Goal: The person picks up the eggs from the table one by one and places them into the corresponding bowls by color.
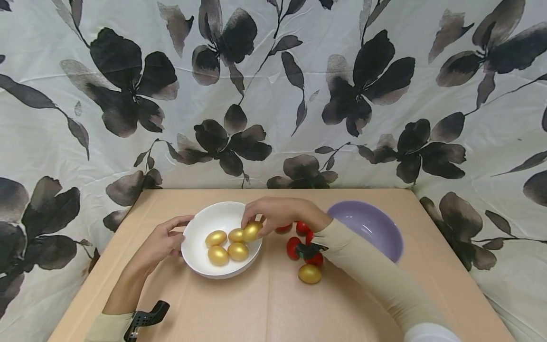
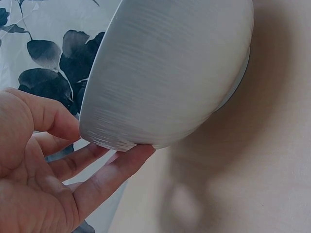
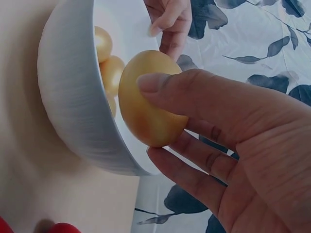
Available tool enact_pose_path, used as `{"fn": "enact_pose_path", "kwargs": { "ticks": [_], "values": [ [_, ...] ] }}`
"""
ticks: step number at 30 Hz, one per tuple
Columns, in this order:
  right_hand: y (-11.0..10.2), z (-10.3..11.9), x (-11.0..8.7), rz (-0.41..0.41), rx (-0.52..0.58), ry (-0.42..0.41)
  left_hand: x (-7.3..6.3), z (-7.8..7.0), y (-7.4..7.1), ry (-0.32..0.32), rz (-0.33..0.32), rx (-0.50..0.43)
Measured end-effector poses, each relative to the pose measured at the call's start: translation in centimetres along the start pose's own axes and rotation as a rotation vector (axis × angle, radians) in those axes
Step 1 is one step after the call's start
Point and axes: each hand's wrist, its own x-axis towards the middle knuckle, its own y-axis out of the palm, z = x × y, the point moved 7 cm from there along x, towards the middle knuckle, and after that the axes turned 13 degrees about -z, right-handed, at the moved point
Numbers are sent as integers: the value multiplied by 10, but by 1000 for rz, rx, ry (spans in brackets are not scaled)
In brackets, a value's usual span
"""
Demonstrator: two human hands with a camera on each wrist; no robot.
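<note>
My right hand [image 1: 278, 213] pinches a golden egg [image 3: 148, 104] between thumb and fingers, just over the right side of a white bowl [image 1: 201, 259]. Several more golden eggs [image 1: 218, 255] lie inside that bowl. At its left edge, my left hand [image 1: 164, 240] holds the bowl, thumb at the rim and fingers against the outer wall [image 2: 165, 73], as the left wrist view shows. Another golden egg [image 1: 309, 274] rests on the table below my right forearm. Beside it lie several red rounded things [image 1: 293, 248], partly hidden by the right wrist and its dark strap.
A purple bowl [image 1: 372, 225] stands at the right, partly covered by my right sleeve. The light wooden table [image 1: 222, 308] ends at the back against a floral cloth [image 1: 295, 142]. A black wrist mount [image 1: 147, 318] sits on my left wrist.
</note>
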Motion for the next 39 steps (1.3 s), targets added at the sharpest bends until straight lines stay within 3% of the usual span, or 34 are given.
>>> {"fn": "enact_pose_path", "kwargs": {
  "ticks": [18,39],
  "values": [
    [16,3,15,73,-44,-22,-1,0,0,-14,-3,7],
    [23,5,16,105,-96,-15,-1,0,0,-8,-1,3]
  ]
}}
